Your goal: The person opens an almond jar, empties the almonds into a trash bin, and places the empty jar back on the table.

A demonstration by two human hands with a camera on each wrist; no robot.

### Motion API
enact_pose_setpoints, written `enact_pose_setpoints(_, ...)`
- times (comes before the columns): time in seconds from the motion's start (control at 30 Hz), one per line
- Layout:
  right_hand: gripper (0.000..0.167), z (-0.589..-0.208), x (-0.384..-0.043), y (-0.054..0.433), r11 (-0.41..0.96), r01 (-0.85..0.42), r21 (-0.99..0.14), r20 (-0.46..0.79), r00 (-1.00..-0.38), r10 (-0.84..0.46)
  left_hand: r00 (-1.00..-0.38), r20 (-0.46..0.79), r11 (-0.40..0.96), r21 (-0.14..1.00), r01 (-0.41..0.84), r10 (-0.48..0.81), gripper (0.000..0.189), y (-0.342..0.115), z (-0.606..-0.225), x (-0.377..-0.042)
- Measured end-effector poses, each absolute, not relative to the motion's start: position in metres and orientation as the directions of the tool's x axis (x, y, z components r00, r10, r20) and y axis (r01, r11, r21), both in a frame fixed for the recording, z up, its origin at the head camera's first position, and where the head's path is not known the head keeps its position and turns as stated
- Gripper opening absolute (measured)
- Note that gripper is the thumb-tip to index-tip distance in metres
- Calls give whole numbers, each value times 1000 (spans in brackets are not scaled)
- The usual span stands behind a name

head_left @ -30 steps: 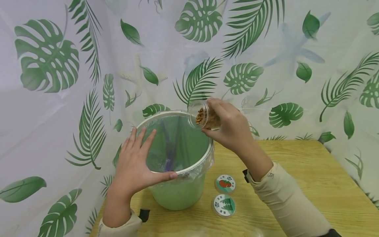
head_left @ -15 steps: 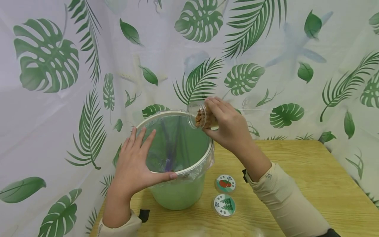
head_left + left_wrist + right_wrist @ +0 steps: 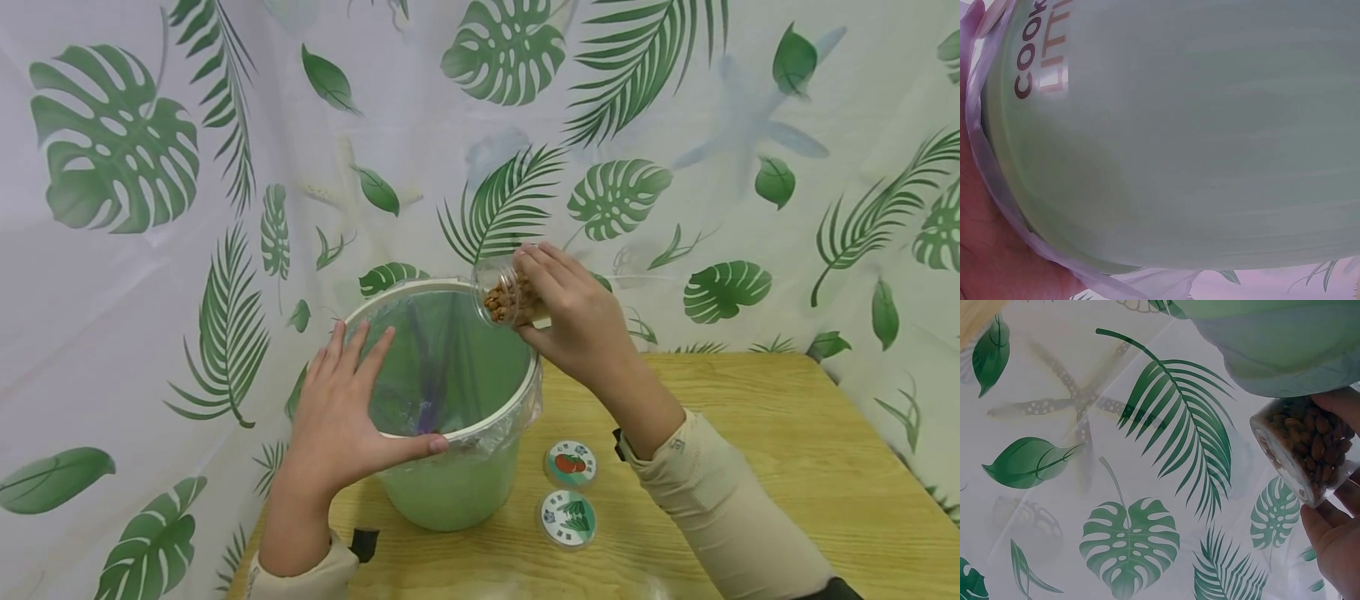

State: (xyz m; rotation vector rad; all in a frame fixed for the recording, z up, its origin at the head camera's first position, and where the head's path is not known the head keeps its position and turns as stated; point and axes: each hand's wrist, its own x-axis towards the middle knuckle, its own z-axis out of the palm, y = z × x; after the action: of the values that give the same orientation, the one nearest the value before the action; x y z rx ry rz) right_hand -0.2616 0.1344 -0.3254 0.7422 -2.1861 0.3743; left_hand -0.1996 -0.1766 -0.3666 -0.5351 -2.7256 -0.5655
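Observation:
Tilted sideways over the far right rim of a green bin (image 3: 453, 493), a clear jar of almonds (image 3: 498, 305) is gripped by my right hand (image 3: 576, 312). Its mouth points left over the bin, and nuts lie close behind the mouth. In the right wrist view, thumb and fingers hold the jar (image 3: 1310, 447) from both sides. My left hand (image 3: 337, 412) rests on the bin's left rim, fingers straight and spread, thumb along the near edge. A clear plastic liner (image 3: 491, 442) folds over the rim. In the left wrist view the bin wall (image 3: 1197, 144) shows printed letters.
Two round lids or lidded containers lie right of the bin: one with a red picture (image 3: 572, 464), one with a green picture (image 3: 567, 518). The wooden table (image 3: 750, 450) extends right. Leaf-patterned sheeting (image 3: 637, 108) hangs behind and to the left.
The jar and right hand have shifted slightly left. Inside the jar the almonds have moved nearer the mouth. The left hand and the bin stay put.

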Motion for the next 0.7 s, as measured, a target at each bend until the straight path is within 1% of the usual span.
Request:
enact_pose_setpoints(0.33, 88, -325, -262, 135, 779, -626, 36, 777, -473, -415, -883, 366, 852, 320, 415, 293, 134, -176, -367, -198)
enact_pose_setpoints(0.7, 84, -325, -262, 135, 769, -636, 58, 787, -445, -427, -886, 362, 857, 315, 407, 288, 135, -175, -366, -197)
